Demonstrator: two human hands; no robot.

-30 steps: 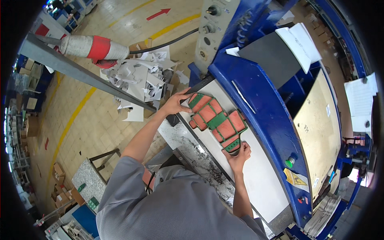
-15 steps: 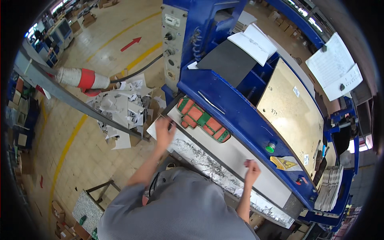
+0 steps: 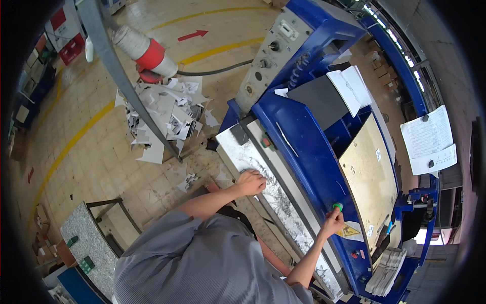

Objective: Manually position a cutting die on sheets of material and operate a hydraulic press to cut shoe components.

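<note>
My right hand (image 3: 332,223) is at the round green push button (image 3: 337,206) on the blue machine's front (image 3: 309,167), fingers closed with the thumb side against it. My left hand (image 3: 251,182) rests on the scuffed silver ledge (image 3: 271,195) along the machine's near side, its fingers curled in. Whether anything is inside them is hidden. Only a small end of the red and green block (image 3: 267,142) shows at the far end of the narrow slot beneath the blue front. The rest of it is covered.
A grey control panel (image 3: 263,63) with knobs stands at the far end. White scraps (image 3: 167,114) lie heaped on the floor to the left. A wooden board (image 3: 372,177) and a stack of pale sheets (image 3: 387,271) are on the right. A speckled table (image 3: 88,240) stands lower left.
My right hand has moved from above the pale plate to the green button. My left hand has come down onto the ledge. The block, fully visible before, is now mostly covered. The view has turned.
</note>
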